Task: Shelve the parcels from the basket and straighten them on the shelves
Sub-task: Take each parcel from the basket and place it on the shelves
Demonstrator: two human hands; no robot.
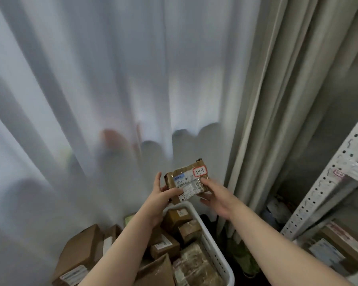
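While both hands held one small parcel up in front of a thin white curtain, the rest of the parcels lay lower down. On the far left, some brown boxes sat low down against the curtain, just beside the basket. The basket was white, with holes in its wall, and it was full of brown parcels piled on each other. The left hand was above the basket. Its thumb lay across the front of the small parcel and its fingers were curled round the left edge, so it was gripping the parcel. The small parcel was wrapped in brown tape and had a white label on it, and a little tag with a red border that said 3-1-8. The right hand gripped the right side of the same parcel, with the thumb on the front and the other fingers under it. Next to that hung a thick cream curtain. On the far right stood a white metal shelf with holes in its post. A flat box with a label lay on a low level of that shelf.
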